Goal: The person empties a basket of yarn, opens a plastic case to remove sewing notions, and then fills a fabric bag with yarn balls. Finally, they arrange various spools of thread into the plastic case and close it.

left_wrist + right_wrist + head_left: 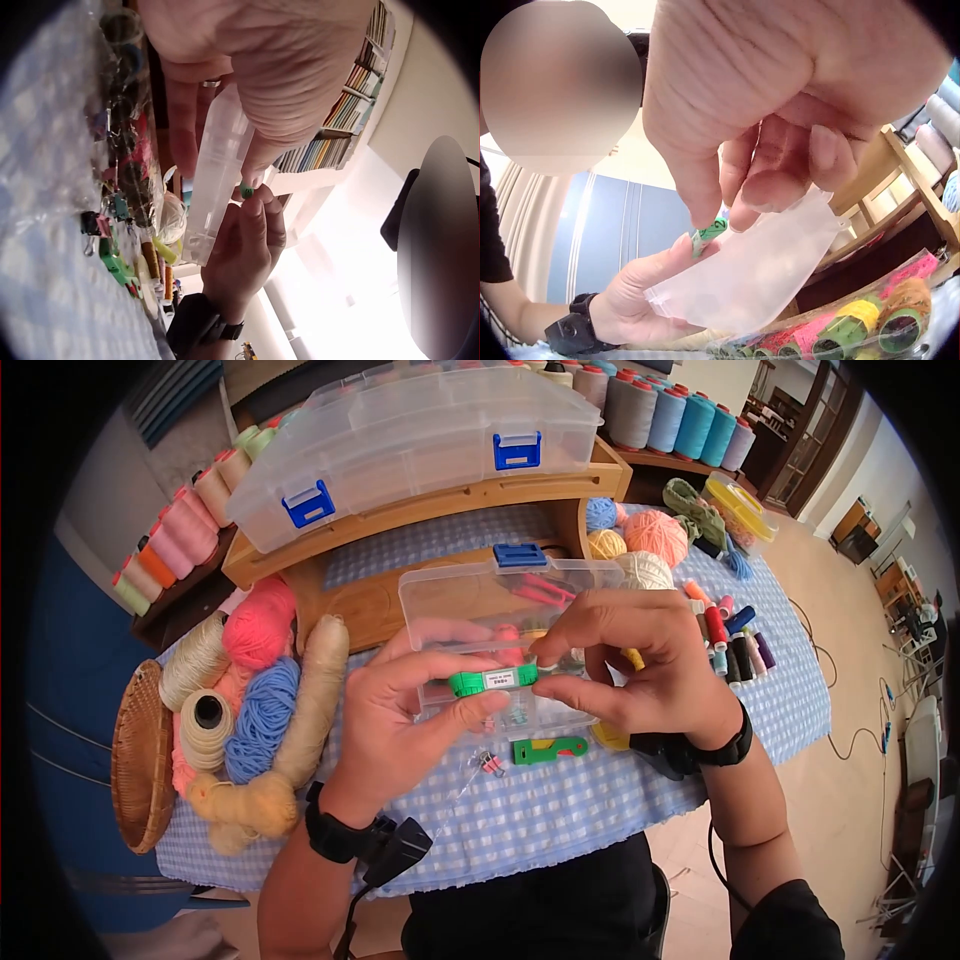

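A green tape measure [497, 680] with a white label is bundled into a short flat roll in front of my chest. My left hand [395, 705] pinches its left end between thumb and fingers. At the other end, the thumb and fingertip of my right hand [640, 665] pinch the roll; the number 2 shows on that green end [711, 229] in the right wrist view. Behind and below is a clear plastic box [570, 718] with its lid [460, 595] raised. The frosted lid overlaps some of my left fingers.
On the checkered cloth [430, 845] lie a green cutter [550, 750] and a small clip [490, 763]. Yarn skeins [262, 720] and a wicker basket [142, 760] stand left. Thread spools [740, 658] and yarn balls [655, 538] are right. A large clear case [420, 450] sits behind.
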The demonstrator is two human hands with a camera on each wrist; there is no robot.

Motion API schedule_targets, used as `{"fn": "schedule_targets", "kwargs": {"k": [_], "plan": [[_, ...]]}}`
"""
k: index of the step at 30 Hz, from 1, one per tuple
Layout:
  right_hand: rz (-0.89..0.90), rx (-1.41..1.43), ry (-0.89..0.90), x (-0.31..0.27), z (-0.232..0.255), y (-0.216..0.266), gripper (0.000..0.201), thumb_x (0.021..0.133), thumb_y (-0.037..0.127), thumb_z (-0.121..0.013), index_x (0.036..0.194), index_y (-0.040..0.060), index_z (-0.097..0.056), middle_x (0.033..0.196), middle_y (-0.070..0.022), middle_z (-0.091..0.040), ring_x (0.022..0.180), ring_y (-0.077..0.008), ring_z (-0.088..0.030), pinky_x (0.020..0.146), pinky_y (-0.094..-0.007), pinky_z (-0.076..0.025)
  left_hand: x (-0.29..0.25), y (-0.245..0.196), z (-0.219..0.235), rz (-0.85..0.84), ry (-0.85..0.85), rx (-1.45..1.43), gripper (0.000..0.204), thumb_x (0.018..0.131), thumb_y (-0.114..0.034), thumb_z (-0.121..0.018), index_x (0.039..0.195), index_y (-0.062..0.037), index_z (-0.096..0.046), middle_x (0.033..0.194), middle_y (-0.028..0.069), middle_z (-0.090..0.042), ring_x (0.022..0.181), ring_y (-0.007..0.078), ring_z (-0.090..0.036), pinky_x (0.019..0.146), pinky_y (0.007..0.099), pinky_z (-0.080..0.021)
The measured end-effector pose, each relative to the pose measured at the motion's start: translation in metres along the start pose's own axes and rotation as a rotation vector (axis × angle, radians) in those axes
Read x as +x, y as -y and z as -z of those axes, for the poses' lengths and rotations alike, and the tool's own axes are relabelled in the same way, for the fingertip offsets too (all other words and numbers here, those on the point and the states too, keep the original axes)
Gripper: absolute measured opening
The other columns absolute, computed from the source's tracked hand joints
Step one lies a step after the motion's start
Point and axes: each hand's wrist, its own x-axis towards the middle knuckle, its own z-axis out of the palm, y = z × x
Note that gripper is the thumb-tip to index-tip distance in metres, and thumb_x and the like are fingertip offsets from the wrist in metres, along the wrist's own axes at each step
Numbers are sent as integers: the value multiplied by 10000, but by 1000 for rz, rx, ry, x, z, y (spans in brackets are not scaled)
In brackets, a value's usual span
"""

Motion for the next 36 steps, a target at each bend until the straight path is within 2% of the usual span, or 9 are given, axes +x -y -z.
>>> {"fn": "schedule_targets", "kwargs": {"k": [9, 11, 12, 18, 23, 27, 29, 33, 36], "plan": [[5, 46, 17, 0, -3, -4, 162, 786, 32, -840, 928, 33, -763, 791, -54, -688, 478, -113, -520, 475, -267, -397, -2, 3, 0, -8, -16, -52, 226, 869, 75, -751, 1091, 53, -715, 1289, 163, -578, 1141, 255, -682, 777, 299, -675], [6, 58, 14, 0, -3, -6, 160, 786, 36, -846, 926, 33, -768, 789, -50, -690, 481, -104, -521, 476, -263, -394, -1, 5, 0, -70, -35, 11, 233, 864, 63, -753, 1095, 34, -733, 1288, 194, -588, 951, 205, -693, 674, 289, -617], [8, 69, 8, 1, -3, -7, 158, 786, 39, -852, 923, 33, -774, 787, -47, -693, 484, -95, -521, 477, -259, -392, -1, 5, -1, -70, -35, 11, 233, 864, 63, -753, 1095, 34, -733, 1288, 194, -588, 951, 205, -693, 674, 289, -617], [-54, 108, 28, 1, -2, -4, 125, 800, 39, -850, 900, 33, -777, 778, -39, -694, 495, -73, -529, 482, -239, -394, -1, 4, 1, -60, -26, -15, 257, 848, 62, -773, 1100, 25, -741, 1294, 184, -586, 990, 205, -686, 691, 284, -615], [-10, 75, 25, 2, -3, -7, 118, 804, 34, -845, 896, 25, -772, 783, -40, -699, 496, -72, -542, 484, -228, -404, 0, 4, 0, -84, -16, 3, 263, 860, 62, -761, 1118, 17, -742, 1300, 175, -586, 983, 193, -682, 690, 284, -614], [-1, 61, 14, 1, -1, -5, 119, 806, 34, -843, 895, 14, -766, 782, -52, -703, 514, -76, -575, 486, -227, -415, -2, 2, -1, -37, -46, -21, 256, 867, 56, -757, 1120, 20, -739, 1302, 178, -585, 984, 193, -680, 691, 283, -615], [-8, 58, 15, 0, 0, -6, 121, 806, 34, -845, 899, 14, -770, 781, -55, -705, 521, -78, -586, 487, -228, -418, -1, 2, 1, -70, -13, -2, 299, 848, 83, -768, 1136, 13, -730, 1262, 136, -599, 1210, 294, -656, 875, 307, -634], [67, 49, -9, 1, -1, -11, 122, 807, 37, -849, 905, 13, -781, 768, -57, -710, 524, -87, -602, 490, -229, -428, -2, 3, 1, -74, -25, 0, 278, 853, 80, -766, 1121, 14, -733, 1256, 138, -604, 1199, 291, -661, 865, 303, -634], [55, 57, 2, 1, 0, -10, 123, 810, 42, -850, 909, 10, -786, 754, -58, -706, 523, -89, -603, 492, -230, -429, -1, 1, 2, -86, -22, 14, 264, 854, 82, -763, 1108, 17, -734, 1258, 144, -607, 1187, 281, -666, 847, 298, -638]]}}
